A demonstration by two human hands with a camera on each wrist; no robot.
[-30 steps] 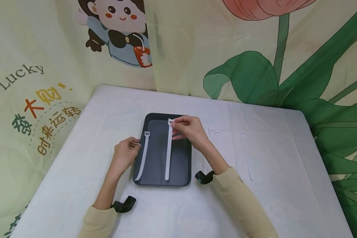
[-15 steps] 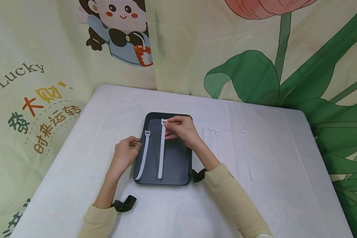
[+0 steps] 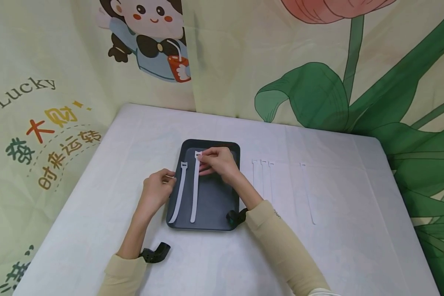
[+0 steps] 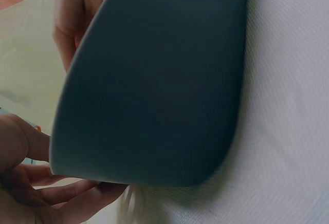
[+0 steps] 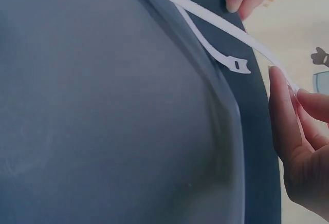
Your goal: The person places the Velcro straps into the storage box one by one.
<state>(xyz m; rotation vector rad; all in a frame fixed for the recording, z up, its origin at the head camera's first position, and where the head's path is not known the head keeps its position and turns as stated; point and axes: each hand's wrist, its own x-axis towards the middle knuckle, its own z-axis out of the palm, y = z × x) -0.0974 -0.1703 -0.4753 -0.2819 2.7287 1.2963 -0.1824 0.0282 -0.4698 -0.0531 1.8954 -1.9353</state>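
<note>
My right hand (image 3: pixel 222 166) pinches a white hook-and-loop cable tie (image 3: pixel 194 193) near its slotted head. The strap hangs over the dark grey tray (image 3: pixel 214 209), its tail toward the near end. Along the tray's left side lies a second white cable tie (image 3: pixel 179 193), curved, its slotted head (image 5: pixel 239 64) on the sloping wall in the right wrist view. My left hand (image 3: pixel 157 191) grips the tray's left rim. In the left wrist view, its fingers (image 4: pixel 77 201) meet the tray's wall (image 4: pixel 154 90); that wall hides the tray's inside.
Right of the tray, three thin white cable ties (image 3: pixel 263 176) lie side by side on the white tablecloth (image 3: pixel 348 242), hard to make out. Another tie (image 3: pixel 307 193) lies slanted farther right. A printed curtain (image 3: pixel 222 61) hangs behind the table.
My right hand has moved left over the tray with the cable tie, bringing it closer to the one lying there, and slightly lower at the last. The left hand stays at the rim.
</note>
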